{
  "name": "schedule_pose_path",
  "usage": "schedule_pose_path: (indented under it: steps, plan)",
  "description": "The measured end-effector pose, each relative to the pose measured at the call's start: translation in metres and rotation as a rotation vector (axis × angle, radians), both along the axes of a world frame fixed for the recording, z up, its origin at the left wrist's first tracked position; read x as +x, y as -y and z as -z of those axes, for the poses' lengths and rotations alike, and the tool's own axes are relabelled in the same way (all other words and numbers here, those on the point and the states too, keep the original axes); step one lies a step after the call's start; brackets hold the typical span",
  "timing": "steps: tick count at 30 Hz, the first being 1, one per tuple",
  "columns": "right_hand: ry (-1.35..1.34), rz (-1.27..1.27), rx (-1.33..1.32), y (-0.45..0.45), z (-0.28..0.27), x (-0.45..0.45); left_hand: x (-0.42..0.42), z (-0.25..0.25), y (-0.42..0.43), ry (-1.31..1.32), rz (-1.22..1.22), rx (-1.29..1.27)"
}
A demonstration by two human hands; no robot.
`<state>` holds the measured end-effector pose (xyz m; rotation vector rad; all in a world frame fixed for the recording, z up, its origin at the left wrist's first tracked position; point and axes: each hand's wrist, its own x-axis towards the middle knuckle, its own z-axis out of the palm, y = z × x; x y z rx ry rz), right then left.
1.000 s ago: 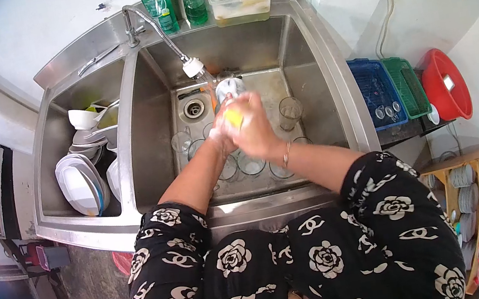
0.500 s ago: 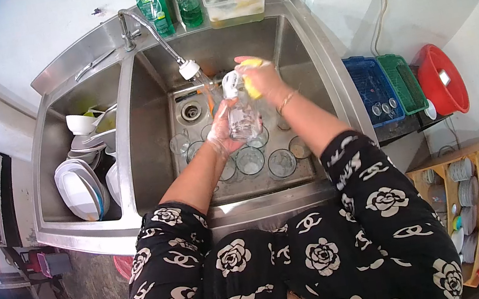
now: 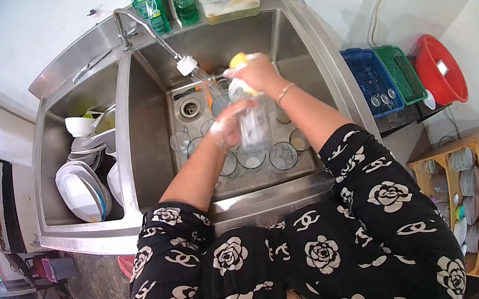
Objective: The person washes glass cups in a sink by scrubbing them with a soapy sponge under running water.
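My left hand [image 3: 228, 125], soapy at the wrist, is closed around a clear container [image 3: 255, 129] held tilted over the large sink basin. It looks like a jar or jug, blurred by motion. Something white, foam or a fitting, shows at its upper end. My right hand [image 3: 260, 76] grips a yellow sponge [image 3: 238, 60] against that upper end, with suds about the fingers. Below both hands, several drinking glasses [image 3: 283, 156] stand on the basin floor near the drain [image 3: 188, 108]. A flexible faucet [image 3: 187, 65] with a white head hangs just left of my right hand.
White plates [image 3: 81, 196] and a white bowl [image 3: 80, 125] fill the left basin. A green pouch [image 3: 150, 10], a green bottle [image 3: 183, 2] and a plastic tub [image 3: 229, 7] line the back ledge. At right are a blue basket [image 3: 369, 76], a green basket [image 3: 400, 74] and a red basin [image 3: 440, 71].
My right hand and the sponge have shifted slightly left and the sponge turned at the container's upper end. The container's lower end has swung a little right and toward me.
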<state>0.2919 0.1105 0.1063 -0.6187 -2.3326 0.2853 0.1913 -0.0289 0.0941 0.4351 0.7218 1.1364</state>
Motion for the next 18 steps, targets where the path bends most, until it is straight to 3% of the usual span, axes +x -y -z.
schedule_pose_path:
  steps: [2, 3, 5, 7, 9, 11, 13, 15, 18]
  plan:
    - [0.047, 0.318, -0.303, 0.048, -0.039, -0.016, 0.005, 0.021, -0.008, -0.265, -0.118, 0.075]
    - [-0.237, 0.344, -0.518, 0.038, -0.013, -0.021, 0.001, 0.016, -0.009, -0.268, -0.113, 0.056]
    - [-0.243, 0.265, -0.674, 0.024, 0.021, -0.016, 0.001, 0.003, -0.012, -0.042, -0.235, 0.007]
    - [-0.207, 0.39, -1.022, 0.033, 0.032, -0.009, -0.004, 0.006, -0.019, 0.233, -0.362, -0.007]
    - [-0.3, 0.195, -0.745, 0.088, 0.02, 0.001, -0.022, 0.016, -0.021, 0.21, -0.377, -0.054]
    - [-0.227, 0.157, -0.186, 0.135, -0.02, 0.009, -0.027, 0.016, -0.017, 0.275, -0.347, -0.077]
    - [-0.147, 0.073, 0.125, 0.147, -0.029, 0.015, -0.022, 0.005, -0.011, 0.169, -0.368, -0.1]
    - [-0.07, -0.048, 0.211, 0.135, -0.029, 0.029, -0.018, 0.005, -0.015, 0.203, -0.367, -0.105]
    - [-0.242, 0.189, -0.347, 0.101, -0.02, 0.016, -0.015, 0.013, -0.024, 0.22, -0.509, -0.095]
